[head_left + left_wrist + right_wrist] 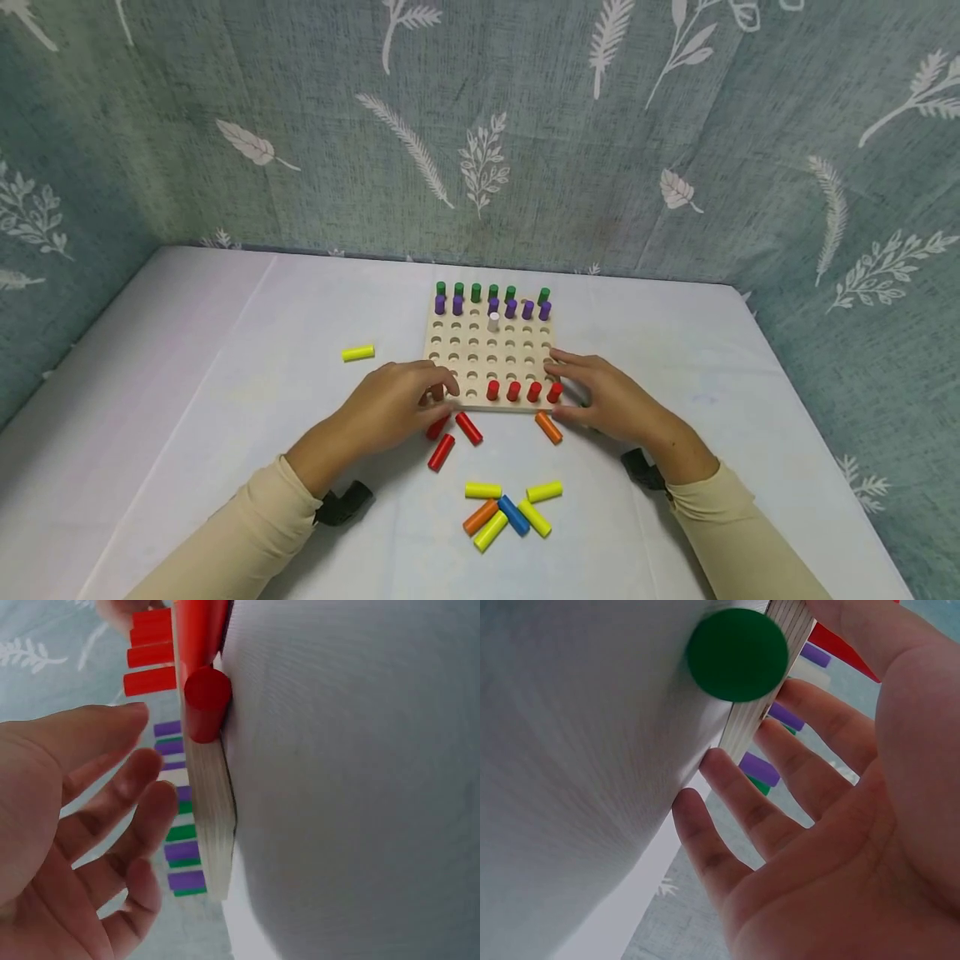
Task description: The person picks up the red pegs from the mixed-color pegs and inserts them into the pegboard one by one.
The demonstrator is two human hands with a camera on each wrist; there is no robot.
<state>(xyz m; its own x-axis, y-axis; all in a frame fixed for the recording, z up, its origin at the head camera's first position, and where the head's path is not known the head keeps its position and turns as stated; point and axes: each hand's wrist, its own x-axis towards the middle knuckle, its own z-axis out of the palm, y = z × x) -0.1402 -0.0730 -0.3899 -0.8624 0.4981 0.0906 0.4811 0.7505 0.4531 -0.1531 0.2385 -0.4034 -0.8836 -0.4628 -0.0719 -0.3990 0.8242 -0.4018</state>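
Observation:
A wooden peg board (472,358) has green and purple pegs in its back rows, a white peg (493,322) behind the middle and several red pegs (513,391) along the front row. My left hand (393,400) hovers over the front left corner, fingers bent loosely with nothing between them in the left wrist view. Below it lie three loose red pegs (441,452). On the board's right edge rest the fingertips of my right hand (611,396), its thumb near the front right corner. A loose green peg (739,656) lies beside the board beneath this hand.
An orange peg (548,427) lies just before the board's front right. Closer to me is a loose group of yellow pegs (491,531), an orange peg (480,517) and a blue peg (513,515). One yellow peg (358,353) lies apart, left of the board.

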